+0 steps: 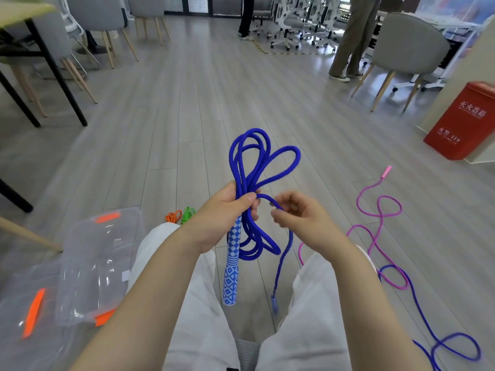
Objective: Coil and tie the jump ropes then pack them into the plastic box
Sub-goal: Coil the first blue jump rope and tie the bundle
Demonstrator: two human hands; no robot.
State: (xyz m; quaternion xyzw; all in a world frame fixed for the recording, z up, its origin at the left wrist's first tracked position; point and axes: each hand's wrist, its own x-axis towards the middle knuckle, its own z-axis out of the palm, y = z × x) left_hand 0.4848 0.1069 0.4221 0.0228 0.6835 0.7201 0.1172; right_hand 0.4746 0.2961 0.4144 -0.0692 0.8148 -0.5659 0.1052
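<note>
Up close, the left hand (227, 215) grips a blue rope (251, 167) round the middle of its coil, thumb pressed across the strands; loops fan out above the fist and hang below it. A blue-and-white patterned handle (232, 266) points down from the same grip. Just beside it, the right hand (300, 218) pinches one strand of that rope between curled fingers, and the loose end drops from there to a second blue handle (274, 302) dangling between the knees. Both hands are held above the lap, over white trousers (203, 317).

On the floor (187, 103) to the left sits a clear plastic box (96, 266) with orange latches, its lid (24, 311) lying beside it. Small orange (172, 216) and green (188, 213) coils lie past the left knee. To the right, a pink rope (375, 210) sprawls uncoiled, crossing a purple rope (428, 330). Further right stands a red box (463, 124). Chairs (407, 46) and two standing people's legs are well beyond.
</note>
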